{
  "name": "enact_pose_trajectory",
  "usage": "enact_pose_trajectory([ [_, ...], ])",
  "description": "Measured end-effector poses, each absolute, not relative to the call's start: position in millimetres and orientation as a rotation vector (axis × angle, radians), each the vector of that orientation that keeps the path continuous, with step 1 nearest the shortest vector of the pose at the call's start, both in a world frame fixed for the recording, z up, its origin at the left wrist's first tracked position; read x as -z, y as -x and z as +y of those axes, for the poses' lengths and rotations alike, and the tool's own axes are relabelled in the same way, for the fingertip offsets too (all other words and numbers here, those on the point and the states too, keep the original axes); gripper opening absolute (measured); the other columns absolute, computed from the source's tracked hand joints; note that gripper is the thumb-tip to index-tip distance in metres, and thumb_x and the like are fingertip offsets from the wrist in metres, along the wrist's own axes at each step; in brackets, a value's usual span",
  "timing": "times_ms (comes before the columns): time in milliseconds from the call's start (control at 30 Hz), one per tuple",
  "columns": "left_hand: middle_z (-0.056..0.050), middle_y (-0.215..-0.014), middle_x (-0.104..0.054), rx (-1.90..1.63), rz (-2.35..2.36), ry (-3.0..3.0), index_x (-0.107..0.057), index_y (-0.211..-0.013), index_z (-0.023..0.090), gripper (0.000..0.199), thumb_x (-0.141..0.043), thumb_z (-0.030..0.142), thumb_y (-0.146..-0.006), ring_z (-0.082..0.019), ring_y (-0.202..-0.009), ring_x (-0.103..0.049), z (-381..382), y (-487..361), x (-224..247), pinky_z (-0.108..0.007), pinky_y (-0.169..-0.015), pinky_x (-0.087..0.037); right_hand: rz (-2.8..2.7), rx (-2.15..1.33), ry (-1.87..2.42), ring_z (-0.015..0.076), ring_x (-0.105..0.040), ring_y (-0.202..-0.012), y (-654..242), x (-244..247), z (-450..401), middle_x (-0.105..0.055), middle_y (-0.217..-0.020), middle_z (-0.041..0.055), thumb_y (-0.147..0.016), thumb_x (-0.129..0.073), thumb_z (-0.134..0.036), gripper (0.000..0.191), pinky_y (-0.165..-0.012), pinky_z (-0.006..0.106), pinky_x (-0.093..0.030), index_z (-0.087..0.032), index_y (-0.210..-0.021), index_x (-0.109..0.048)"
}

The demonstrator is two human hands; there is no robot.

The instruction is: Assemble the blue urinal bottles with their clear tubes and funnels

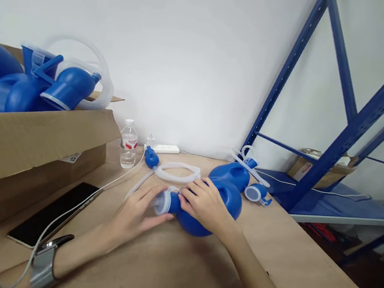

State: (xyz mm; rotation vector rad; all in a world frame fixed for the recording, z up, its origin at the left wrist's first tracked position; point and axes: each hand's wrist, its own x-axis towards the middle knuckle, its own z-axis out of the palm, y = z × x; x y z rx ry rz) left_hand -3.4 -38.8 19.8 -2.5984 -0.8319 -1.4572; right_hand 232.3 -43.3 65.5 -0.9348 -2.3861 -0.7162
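A blue plastic bottle with a moulded handle lies on its side on the table, its neck towards the left. At the neck is a translucent white cap, and my left hand has its thumb and fingers closed around it. My right hand grips the bottle by its neck and shoulder, with the fingertips close to the cap's edge. Just beyond lies a coiled clear tube with a small blue spout piece at its end. Behind the held bottle rests a second blue bottle.
On the left, a cardboard box overflows with blue bottles and tubing. A tablet, a white cable, a water bottle and a power strip lie nearby. A blue lidded spout sits right, before a blue metal shelf.
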Motion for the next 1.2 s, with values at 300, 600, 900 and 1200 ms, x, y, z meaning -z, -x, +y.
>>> enact_pose_trajectory([
  [300, -0.013, -0.115, -0.076, 1.306, -0.657, 2.471, -0.050, -0.138, 0.017, 0.051, -0.055, 0.050, -0.100, -0.023, -0.093, -0.076, -30, -2, -23, -0.031, -0.078, -0.061, -2.200, 0.492, 1.135, 0.0191, -0.067, -0.071, -234, -69, -52, -0.073, -0.077, 0.0040, -0.106, -0.046, -0.026, 0.025, -0.066, 0.031, -0.039, -0.017, -0.101, -0.069],
  [600, -0.008, -0.084, -0.076, 1.256, -1.027, 2.588, -0.066, -0.106, 0.018, 0.053, -0.025, 0.052, -0.105, -0.022, -0.069, -0.071, -38, -9, -57, -0.031, -0.059, -0.050, -2.022, 0.289, 1.271, 0.0245, -0.073, -0.080, -231, -61, -75, -0.075, -0.086, 0.0045, -0.103, -0.049, -0.047, 0.052, -0.073, 0.034, -0.049, -0.015, -0.145, -0.046],
  [900, -0.016, -0.132, -0.065, 1.087, -1.382, 2.570, -0.059, -0.128, 0.019, 0.039, -0.044, 0.041, -0.099, -0.035, -0.123, -0.060, -21, 25, -61, -0.052, -0.102, -0.047, -2.011, 0.351, 1.309, 0.0224, -0.069, -0.079, -238, -58, -75, -0.074, -0.084, 0.0043, -0.104, -0.050, -0.041, 0.027, -0.072, 0.033, -0.042, -0.019, -0.105, -0.065],
  [1200, -0.004, -0.090, -0.067, 1.249, -0.728, 2.880, -0.062, -0.097, 0.019, 0.010, -0.054, 0.024, -0.100, -0.017, -0.084, -0.061, -66, -13, -65, -0.030, -0.077, -0.048, -2.080, 0.448, 1.336, 0.0194, -0.064, -0.081, -236, -57, -77, -0.072, -0.089, 0.0048, -0.106, -0.047, -0.034, 0.030, -0.071, 0.033, -0.038, -0.020, -0.089, -0.067],
])
